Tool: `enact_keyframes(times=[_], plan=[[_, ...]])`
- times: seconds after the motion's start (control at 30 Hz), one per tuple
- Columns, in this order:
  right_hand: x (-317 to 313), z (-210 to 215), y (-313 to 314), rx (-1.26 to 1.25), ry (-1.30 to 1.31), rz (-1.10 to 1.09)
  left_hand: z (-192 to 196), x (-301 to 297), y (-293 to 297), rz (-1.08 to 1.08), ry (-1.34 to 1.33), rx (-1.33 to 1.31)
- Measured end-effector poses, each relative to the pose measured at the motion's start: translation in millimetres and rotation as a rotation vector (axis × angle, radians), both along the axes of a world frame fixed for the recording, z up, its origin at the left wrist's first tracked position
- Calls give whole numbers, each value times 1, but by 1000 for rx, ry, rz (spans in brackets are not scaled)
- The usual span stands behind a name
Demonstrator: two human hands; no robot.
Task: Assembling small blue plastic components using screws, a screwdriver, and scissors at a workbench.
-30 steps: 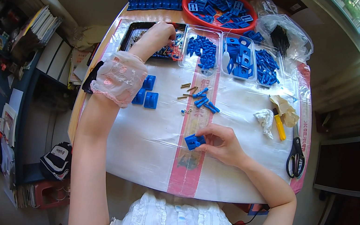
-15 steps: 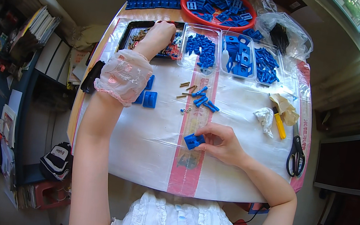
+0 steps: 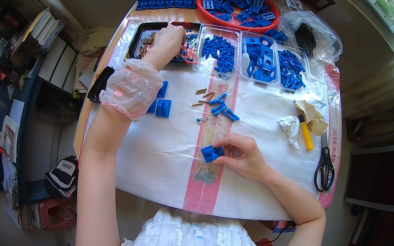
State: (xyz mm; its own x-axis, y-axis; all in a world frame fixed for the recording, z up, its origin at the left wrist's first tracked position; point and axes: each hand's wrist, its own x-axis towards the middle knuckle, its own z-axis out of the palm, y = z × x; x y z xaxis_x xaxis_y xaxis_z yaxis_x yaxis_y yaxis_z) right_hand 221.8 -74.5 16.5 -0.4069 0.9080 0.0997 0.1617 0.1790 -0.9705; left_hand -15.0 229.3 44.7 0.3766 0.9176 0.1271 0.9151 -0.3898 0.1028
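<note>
You are pinching a small blue plastic block between the thumb and fingertips of your right hand, pressing it onto the clear plastic sheet covering the table. Your left hand is reaching far forward, fingers curled down into a black tray of small mixed parts; whether it is gripping anything there, you cannot tell. Just beyond your right hand, loose blue pins and brass screws are lying scattered. Beside your left wrist are flat blue square plates. Out past your right hand, black-handled scissors are lying near a yellow-handled tool.
</note>
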Motion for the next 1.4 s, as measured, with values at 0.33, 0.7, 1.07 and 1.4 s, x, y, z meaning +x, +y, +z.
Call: enact_keyframes(times=[0.33,0.7,1.07,1.4], plan=[[0,-1,1,2,7,3,-12,-6,13,-183,-54,-11],[0,-1,0,-2,29,4,-27,-12,13,-289,-151,78],[-2,-4,0,-19,37,2,8,-11,-24,-293,-183,124],[0,-7,0,-11,32,-8,-4,-28,-11,-270,-194,26]])
